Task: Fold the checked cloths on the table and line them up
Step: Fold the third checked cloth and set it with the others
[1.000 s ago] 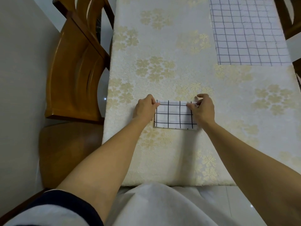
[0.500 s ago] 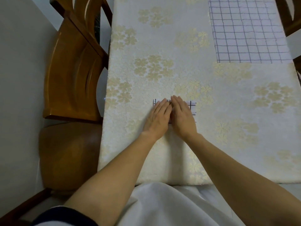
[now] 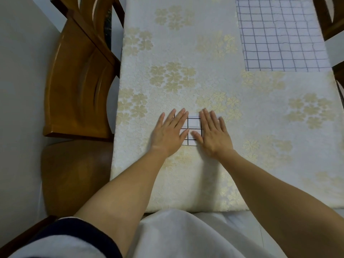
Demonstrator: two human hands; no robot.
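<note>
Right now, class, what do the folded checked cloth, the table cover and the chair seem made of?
Folded checked cloth: probably thin matt fabric, folded flat.
Table cover: fabric or vinyl, slight sheen, embossed flowers.
Chair: varnished wood, glossy highlights.

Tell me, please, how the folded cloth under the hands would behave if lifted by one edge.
The folded cloth would probably flop and fall open: thin fabric in loose layers, which the left hand and right hand press flat. It looks light, lying almost flush with the tablecloth. Pushed, it may drag, as that surface looks embossed.
</note>
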